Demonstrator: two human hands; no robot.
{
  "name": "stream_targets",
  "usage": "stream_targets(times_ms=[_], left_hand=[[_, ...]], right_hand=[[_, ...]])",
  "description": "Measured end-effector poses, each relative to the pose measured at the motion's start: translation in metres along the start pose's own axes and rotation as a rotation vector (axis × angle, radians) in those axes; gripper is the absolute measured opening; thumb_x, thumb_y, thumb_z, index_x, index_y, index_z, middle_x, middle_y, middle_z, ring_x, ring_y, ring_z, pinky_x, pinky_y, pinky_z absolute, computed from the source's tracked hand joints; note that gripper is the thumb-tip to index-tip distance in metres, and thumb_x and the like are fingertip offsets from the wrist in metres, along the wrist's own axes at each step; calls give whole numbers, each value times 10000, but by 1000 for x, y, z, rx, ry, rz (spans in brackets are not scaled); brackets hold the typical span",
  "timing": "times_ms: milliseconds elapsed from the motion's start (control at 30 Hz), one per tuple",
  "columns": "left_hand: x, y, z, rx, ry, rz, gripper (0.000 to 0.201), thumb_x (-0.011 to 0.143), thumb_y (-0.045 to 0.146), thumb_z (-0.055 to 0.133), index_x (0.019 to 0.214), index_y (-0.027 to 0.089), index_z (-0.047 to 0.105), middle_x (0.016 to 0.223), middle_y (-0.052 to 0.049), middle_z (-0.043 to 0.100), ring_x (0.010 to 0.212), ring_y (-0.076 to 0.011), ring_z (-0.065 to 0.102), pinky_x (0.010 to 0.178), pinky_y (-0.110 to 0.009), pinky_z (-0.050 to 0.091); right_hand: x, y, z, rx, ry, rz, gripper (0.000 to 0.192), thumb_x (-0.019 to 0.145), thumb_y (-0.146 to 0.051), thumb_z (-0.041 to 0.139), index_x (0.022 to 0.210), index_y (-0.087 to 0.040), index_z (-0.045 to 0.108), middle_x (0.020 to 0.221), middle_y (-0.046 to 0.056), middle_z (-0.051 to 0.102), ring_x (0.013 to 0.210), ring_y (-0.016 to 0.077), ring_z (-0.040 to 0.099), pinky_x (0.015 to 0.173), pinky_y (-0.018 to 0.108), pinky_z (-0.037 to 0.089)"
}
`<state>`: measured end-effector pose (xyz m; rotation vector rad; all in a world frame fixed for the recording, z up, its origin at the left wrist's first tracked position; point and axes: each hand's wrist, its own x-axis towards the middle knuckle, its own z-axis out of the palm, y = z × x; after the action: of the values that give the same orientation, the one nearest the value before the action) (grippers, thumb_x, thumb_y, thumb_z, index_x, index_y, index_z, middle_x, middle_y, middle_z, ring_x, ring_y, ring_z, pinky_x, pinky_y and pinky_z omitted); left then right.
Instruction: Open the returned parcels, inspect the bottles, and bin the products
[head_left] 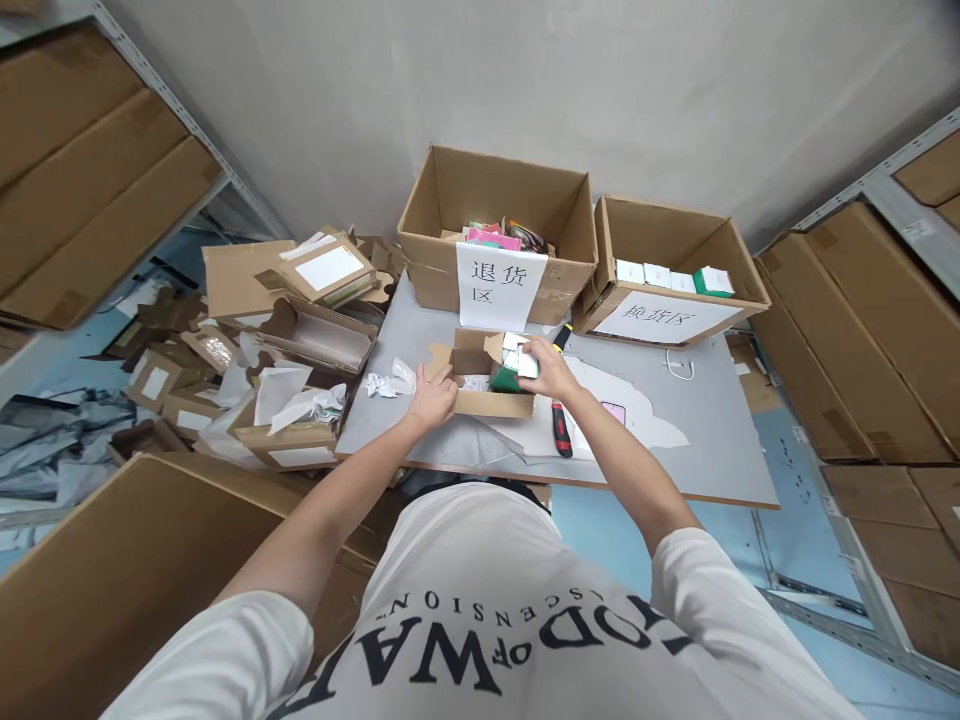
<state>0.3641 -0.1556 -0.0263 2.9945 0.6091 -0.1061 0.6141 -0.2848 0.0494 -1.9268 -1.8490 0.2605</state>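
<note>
A small open cardboard box (495,404) stands on the table in front of me, with crumpled white paper (474,383) inside. My left hand (433,398) grips its left end near a raised flap. At the opposite end, my right hand (551,368) has its fingers closed on a small white-and-green box (528,361). Beside it in the carton are more white-and-green surfaces; whether they belong to a second small box I cannot tell. Just below my right hand lies a red-and-black utility knife (561,430). A yellow-and-black handle (562,337) shows behind that hand.
Two large labelled cartons stand at the back: one (427,285) with colourful packages, one (739,300) with several white-and-green boxes. Opened cartons (315,335) and paper pile up left. White sheets, a pink-screened object (615,411) and a white cable (679,366) lie on the table (712,440).
</note>
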Motion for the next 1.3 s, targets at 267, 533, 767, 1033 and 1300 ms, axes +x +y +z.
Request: stream_targets(times_ms=[267, 533, 767, 1033, 1300], left_hand=[[38, -38, -9, 22, 15, -95, 413, 756, 303, 679, 1122, 135, 590, 1209, -213, 611, 1394, -361, 259, 1039, -761, 10], [58, -68, -6, 3, -29, -197, 552, 693, 293, 752, 1190, 159, 554, 1291, -204, 561, 1412, -370, 234, 1068, -727, 6], [51, -57, -11, -87, -40, -63, 909, 623, 394, 797, 1400, 171, 382, 1497, -206, 338, 1421, -377, 211, 1099, -674, -12], [20, -7, -36, -185, 209, 122, 561, 866, 506, 501, 1294, 143, 507, 1417, -171, 467, 1369, -323, 350, 1142, -588, 54], [13, 65, -21, -290, 182, 219, 255, 924, 254, 425, 1056, 226, 641, 1108, -60, 651, 1067, -196, 587, 1083, -456, 298]], right_hand=[[-5, -31, -96, -82, 206, 48, 532, 696, -383, 664, 1148, -178, 473, 1299, 177, 459, 1245, 358, 415, 963, 452, 382], [-67, -15, -46, 119, 305, -121, 488, 615, -294, 723, 1032, -232, 477, 1205, 143, 539, 1168, 308, 520, 909, 444, 457], [-87, 1, 53, 179, 104, 70, 443, 656, -264, 679, 1047, -210, 478, 1232, 168, 522, 1194, 291, 509, 930, 434, 451], [-77, 9, 86, 200, -36, 30, 488, 679, -234, 664, 1123, -185, 469, 1276, 174, 489, 1261, 287, 451, 972, 431, 429], [-72, 1, 69, 58, -57, -53, 511, 764, -434, 666, 1169, -167, 503, 1401, 204, 400, 1347, 316, 345, 1034, 494, 373]])
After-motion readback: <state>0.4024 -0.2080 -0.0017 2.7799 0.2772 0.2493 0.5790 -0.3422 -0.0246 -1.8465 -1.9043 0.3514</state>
